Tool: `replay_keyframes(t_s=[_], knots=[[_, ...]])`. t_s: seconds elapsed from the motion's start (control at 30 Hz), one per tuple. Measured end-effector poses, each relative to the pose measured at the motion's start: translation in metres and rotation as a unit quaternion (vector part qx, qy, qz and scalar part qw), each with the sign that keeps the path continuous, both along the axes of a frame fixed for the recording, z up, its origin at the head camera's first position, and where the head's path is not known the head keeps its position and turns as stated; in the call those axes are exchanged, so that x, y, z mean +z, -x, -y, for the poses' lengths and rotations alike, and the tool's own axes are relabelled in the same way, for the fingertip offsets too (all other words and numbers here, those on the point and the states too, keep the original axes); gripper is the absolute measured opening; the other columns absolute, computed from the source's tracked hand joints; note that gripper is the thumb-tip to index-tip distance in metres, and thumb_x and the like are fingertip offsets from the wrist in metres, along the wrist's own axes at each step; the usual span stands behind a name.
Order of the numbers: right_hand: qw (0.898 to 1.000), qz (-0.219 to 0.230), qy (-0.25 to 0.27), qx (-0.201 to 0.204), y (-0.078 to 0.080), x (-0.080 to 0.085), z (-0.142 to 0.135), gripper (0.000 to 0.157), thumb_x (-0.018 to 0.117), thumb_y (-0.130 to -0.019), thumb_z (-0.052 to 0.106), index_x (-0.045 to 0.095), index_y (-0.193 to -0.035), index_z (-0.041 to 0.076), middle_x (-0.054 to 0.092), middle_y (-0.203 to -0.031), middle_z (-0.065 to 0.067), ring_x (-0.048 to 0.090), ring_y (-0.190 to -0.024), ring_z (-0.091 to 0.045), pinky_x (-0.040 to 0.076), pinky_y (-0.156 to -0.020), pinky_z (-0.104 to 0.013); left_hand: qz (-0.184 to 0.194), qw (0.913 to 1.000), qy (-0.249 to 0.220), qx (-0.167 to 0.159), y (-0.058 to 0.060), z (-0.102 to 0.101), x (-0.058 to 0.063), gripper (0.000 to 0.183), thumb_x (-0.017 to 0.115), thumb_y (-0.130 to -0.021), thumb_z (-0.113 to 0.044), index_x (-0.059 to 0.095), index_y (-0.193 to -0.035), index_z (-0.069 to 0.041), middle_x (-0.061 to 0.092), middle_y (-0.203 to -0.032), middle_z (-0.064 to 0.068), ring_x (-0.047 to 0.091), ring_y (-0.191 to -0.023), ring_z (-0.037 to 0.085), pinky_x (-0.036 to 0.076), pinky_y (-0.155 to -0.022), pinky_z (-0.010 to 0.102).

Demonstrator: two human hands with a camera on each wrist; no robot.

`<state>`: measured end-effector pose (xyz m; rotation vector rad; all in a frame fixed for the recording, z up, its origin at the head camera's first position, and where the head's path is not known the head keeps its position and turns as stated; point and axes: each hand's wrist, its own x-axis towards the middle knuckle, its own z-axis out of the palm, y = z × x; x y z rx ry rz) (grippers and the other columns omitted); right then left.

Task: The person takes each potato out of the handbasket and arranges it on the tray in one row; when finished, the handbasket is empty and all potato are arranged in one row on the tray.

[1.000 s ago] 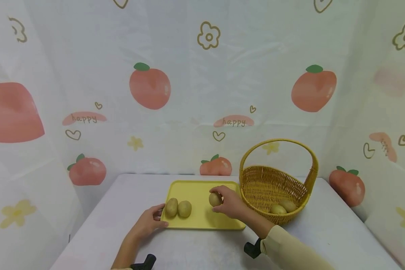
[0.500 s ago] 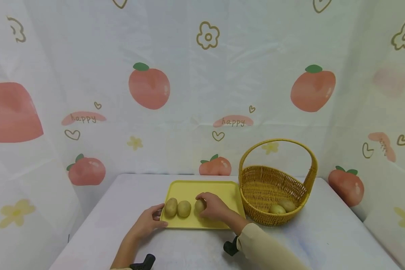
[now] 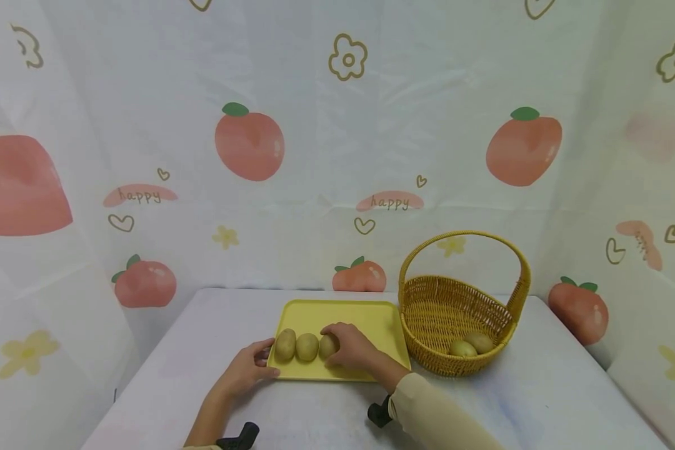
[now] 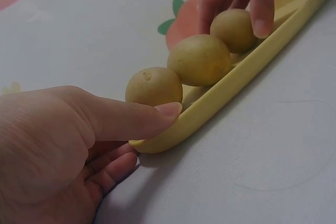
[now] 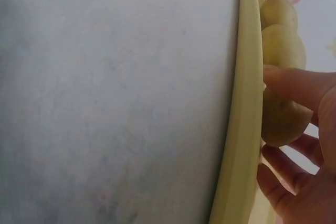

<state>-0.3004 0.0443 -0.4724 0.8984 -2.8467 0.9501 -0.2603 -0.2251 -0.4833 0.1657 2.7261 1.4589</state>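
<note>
Potatoes [image 3: 307,347]: three line the yellow tray [image 3: 378,319], the third not yet released from the right hand's [image 3: 351,349] grip; two lie in the basket [image 3: 450,369]. The left hand [image 3: 249,370] pinches the tray's edge.

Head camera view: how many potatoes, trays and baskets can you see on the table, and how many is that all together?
Yellow tray: 1
Wicker basket: 1
Potatoes: 5 (3 on the tray, 2 in the basket)
Total: 7
</note>
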Motion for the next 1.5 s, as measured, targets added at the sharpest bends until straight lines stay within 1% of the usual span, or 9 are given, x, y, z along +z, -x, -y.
replay_keyframes(t_s=[0.23, 0.53, 0.63, 0.8, 1.1, 1.23, 1.33, 1.43, 1.5], knots=[[0.999, 0.033, 0.019, 0.002, -0.003, 0.005, -0.003, 0.063, 0.086, -0.070, 0.015, 0.060, -0.127, 0.007, 0.059, -0.110, -0.003, 0.054, -0.096, -0.016, 0.047, -0.084, -0.031, 0.002, 1.0000, 0.004, 0.000, 0.001, 0.002, -0.001, 0.076, 0.086, -0.070, -0.007, 0.050, -0.136, 0.007, 0.064, -0.116, 0.013, 0.062, -0.098, 0.025, 0.052, -0.085, 0.040], [0.999, 0.034, 0.027, 0.015, -0.002, 0.004, -0.004, 0.054, 0.084, -0.072, 0.010, 0.064, -0.122, 0.010, 0.061, -0.114, -0.001, 0.055, -0.094, -0.013, 0.047, -0.082, -0.029, -0.002, 1.0000, 0.005, -0.003, 0.001, 0.003, 0.000, 0.076, 0.085, -0.070, -0.006, 0.050, -0.136, 0.006, 0.064, -0.116, 0.014, 0.062, -0.097, 0.024, 0.052, -0.086, 0.041], [0.999, 0.042, 0.025, 0.009, -0.002, 0.003, -0.004, 0.054, 0.083, -0.072, 0.009, 0.064, -0.122, 0.012, 0.061, -0.115, 0.000, 0.054, -0.094, -0.013, 0.047, -0.082, -0.029, -0.004, 1.0000, 0.008, -0.003, 0.001, 0.003, 0.000, 0.076, 0.085, -0.070, -0.006, 0.051, -0.136, 0.006, 0.064, -0.115, 0.013, 0.062, -0.096, 0.024, 0.052, -0.085, 0.041], [0.998, 0.056, 0.027, 0.000, -0.001, 0.003, -0.004, 0.057, 0.084, -0.072, 0.011, 0.063, -0.125, 0.013, 0.060, -0.116, 0.000, 0.056, -0.097, -0.015, 0.048, -0.083, -0.031, -0.005, 0.9999, 0.012, -0.002, 0.002, 0.003, 0.000, 0.076, 0.086, -0.069, -0.006, 0.051, -0.136, 0.006, 0.064, -0.115, 0.014, 0.062, -0.097, 0.025, 0.052, -0.086, 0.042], [0.997, 0.073, 0.030, 0.014, -0.002, 0.007, -0.008, 0.062, 0.083, -0.074, 0.011, 0.058, -0.131, 0.007, 0.058, -0.121, -0.007, 0.058, -0.104, -0.025, 0.050, -0.083, -0.032, -0.001, 0.9998, 0.017, -0.006, 0.002, 0.002, 0.000, 0.077, 0.086, -0.070, -0.009, 0.050, -0.136, 0.007, 0.063, -0.118, 0.016, 0.062, -0.098, 0.026, 0.051, -0.087, 0.042], [0.997, 0.062, 0.023, 0.026, -0.004, 0.016, -0.017, 0.061, 0.081, -0.078, 0.014, 0.056, -0.133, 0.007, 0.057, -0.128, -0.007, 0.058, -0.107, -0.028, 0.050, -0.083, -0.033, 0.001, 0.9998, 0.020, -0.006, 0.001, 0.002, 0.000, 0.078, 0.086, -0.070, -0.010, 0.050, -0.136, 0.006, 0.063, -0.117, 0.014, 0.062, -0.098, 0.025, 0.051, -0.087, 0.043], [0.997, 0.055, 0.033, 0.049, -0.006, 0.028, -0.026, 0.057, 0.079, -0.081, 0.015, 0.056, -0.132, 0.006, 0.057, -0.130, -0.011, 0.059, -0.107, -0.031, 0.050, -0.086, -0.038, 0.004, 0.9997, 0.023, -0.005, 0.002, 0.002, -0.001, 0.077, 0.086, -0.070, -0.010, 0.050, -0.137, 0.005, 0.063, -0.117, 0.014, 0.062, -0.099, 0.025, 0.050, -0.088, 0.044], [0.994, 0.062, 0.050, 0.081, -0.008, 0.042, -0.036, 0.050, 0.077, -0.083, 0.012, 0.058, -0.128, 0.004, 0.059, -0.125, -0.016, 0.061, -0.105, -0.034, 0.051, -0.086, -0.042, 0.006, 0.9998, 0.021, -0.004, 0.001, 0.001, 0.001, 0.077, 0.086, -0.070, -0.010, 0.050, -0.137, 0.005, 0.063, -0.117, 0.014, 0.062, -0.099, 0.026, 0.050, -0.088, 0.044], [0.991, 0.075, 0.059, 0.098, -0.010, 0.053, -0.042, 0.046, 0.076, -0.084, 0.011, 0.059, -0.126, 0.005, 0.061, -0.120, -0.018, 0.063, -0.102, -0.034, 0.052, -0.084, -0.039, 0.005, 0.9997, 0.021, -0.008, 0.000, 0.001, 0.002, 0.078, 0.086, -0.070, -0.010, 0.050, -0.137, 0.006, 0.063, -0.117, 0.015, 0.062, -0.099, 0.027, 0.050, -0.088, 0.045]])
